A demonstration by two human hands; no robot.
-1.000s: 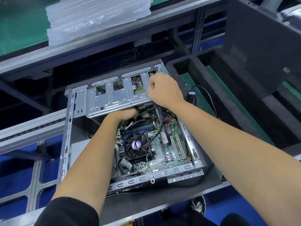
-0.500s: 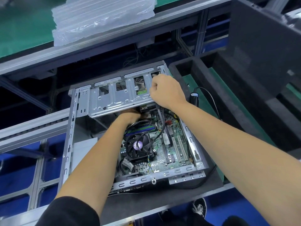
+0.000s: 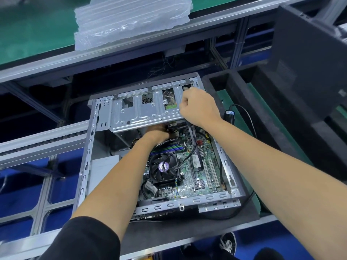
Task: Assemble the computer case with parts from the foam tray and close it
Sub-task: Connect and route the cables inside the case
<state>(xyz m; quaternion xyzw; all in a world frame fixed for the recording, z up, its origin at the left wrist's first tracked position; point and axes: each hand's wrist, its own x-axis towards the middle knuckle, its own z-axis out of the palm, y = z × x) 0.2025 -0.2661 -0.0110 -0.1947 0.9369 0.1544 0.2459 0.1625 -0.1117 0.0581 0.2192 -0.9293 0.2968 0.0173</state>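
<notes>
An open grey computer case [image 3: 88, 166] lies flat on a dark mat, its motherboard [image 3: 204, 166] and black CPU fan [image 3: 163, 168] exposed. A silver metal drive cage [image 3: 142, 113] spans the case's far end. My right hand [image 3: 199, 107] grips the cage's right end with curled fingers. My left hand [image 3: 157, 133] reaches under the cage's near edge; its fingers are hidden there, so I cannot see what they touch. The black foam tray [image 3: 266, 117] lies to the right of the case.
A black cable with a cylindrical plug [image 3: 230, 115] lies in the tray beside the case. A dark side panel [image 3: 308, 59] stands at the right. Clear air-cushion packaging [image 3: 129, 17] lies on the green conveyor [image 3: 28, 30] behind. Aluminium rails [image 3: 43, 143] run at the left.
Both hands stay at the drive cage. My left hand has slid a little farther under the cage's near edge. The camera has shifted slightly.
</notes>
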